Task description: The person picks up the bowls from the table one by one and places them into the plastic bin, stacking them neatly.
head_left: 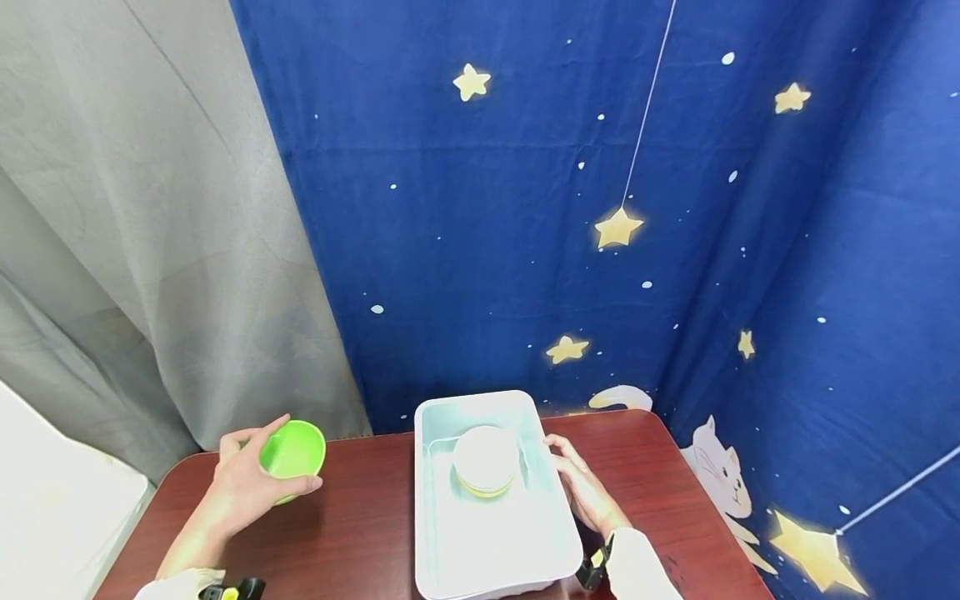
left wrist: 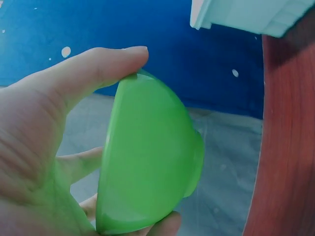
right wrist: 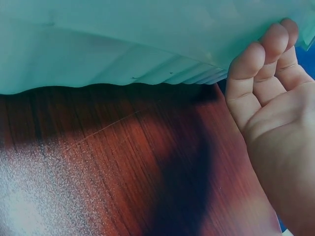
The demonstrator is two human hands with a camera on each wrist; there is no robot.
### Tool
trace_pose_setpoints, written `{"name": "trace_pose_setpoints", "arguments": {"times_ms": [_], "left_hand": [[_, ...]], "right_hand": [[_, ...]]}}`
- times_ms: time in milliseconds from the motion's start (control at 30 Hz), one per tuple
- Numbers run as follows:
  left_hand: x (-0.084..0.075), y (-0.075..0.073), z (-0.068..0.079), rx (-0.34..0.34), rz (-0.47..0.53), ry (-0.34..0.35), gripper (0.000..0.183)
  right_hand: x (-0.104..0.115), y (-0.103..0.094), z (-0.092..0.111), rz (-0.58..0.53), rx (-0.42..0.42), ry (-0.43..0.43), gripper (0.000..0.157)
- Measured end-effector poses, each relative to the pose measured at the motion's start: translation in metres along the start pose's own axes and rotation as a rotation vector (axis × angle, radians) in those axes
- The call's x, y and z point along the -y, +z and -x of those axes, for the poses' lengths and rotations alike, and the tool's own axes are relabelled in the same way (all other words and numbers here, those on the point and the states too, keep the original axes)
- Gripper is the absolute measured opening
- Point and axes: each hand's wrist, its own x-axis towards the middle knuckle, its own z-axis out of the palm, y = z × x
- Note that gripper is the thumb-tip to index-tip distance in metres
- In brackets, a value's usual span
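My left hand (head_left: pixel 243 479) holds a bright green bowl (head_left: pixel 303 454) by its rim, thumb on one side and fingers on the other. The bowl is tilted on its side above the left part of the table, as its rounded outside and foot ring (left wrist: pixel 197 164) show in the left wrist view. A pale aqua plastic bin (head_left: pixel 442 533) stands at the table's middle. Inside it sits a round white bowl-like piece (head_left: pixel 486 457) with a yellow edge below. My right hand (head_left: pixel 585 492) rests against the bin's right side, its fingertips (right wrist: pixel 248 61) touching the outer wall; the thumb is hidden.
The dark red wooden table (head_left: pixel 360 517) has rounded far corners. Behind it hang a grey curtain (head_left: pixel 187 250) and a blue star-patterned curtain (head_left: pixel 487 208). A white surface (head_left: pixel 60 500) lies at the left, beyond the table's edge.
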Motion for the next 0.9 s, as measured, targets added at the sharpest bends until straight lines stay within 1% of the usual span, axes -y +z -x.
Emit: {"name": "trace_pose_setpoints", "arguments": {"times_ms": [167, 267, 367, 500, 600, 667, 800, 900], "left_hand": [[-0.011, 0.001, 0.003, 0.018, 0.025, 0.023, 0.117], [-0.019, 0.002, 0.005, 0.014, 0.023, 0.045, 0.117], [-0.026, 0.003, 0.008, -0.008, 0.012, 0.068, 0.119], [-0.031, 0.006, 0.010, -0.044, -0.008, 0.090, 0.121], [-0.035, 0.007, 0.010, -0.048, -0.013, 0.104, 0.120], [-0.039, 0.007, 0.009, -0.049, -0.013, 0.109, 0.120], [-0.048, 0.008, 0.009, -0.046, -0.006, 0.099, 0.119], [-0.055, 0.010, 0.008, -0.052, 0.003, 0.097, 0.118]], "right_hand": [[0.000, -0.001, 0.000, 0.001, 0.001, -0.005, 0.032], [-0.001, -0.001, -0.001, -0.001, -0.001, -0.004, 0.033], [-0.002, -0.001, -0.001, -0.002, 0.000, 0.001, 0.035], [-0.003, -0.001, -0.001, 0.004, 0.013, -0.005, 0.038], [-0.002, -0.002, -0.001, 0.007, 0.015, -0.011, 0.037], [-0.002, -0.002, -0.001, 0.008, 0.006, -0.013, 0.036], [-0.002, -0.002, -0.001, 0.011, -0.013, -0.003, 0.035], [-0.002, -0.001, -0.001, 0.020, -0.013, 0.005, 0.036]]}}
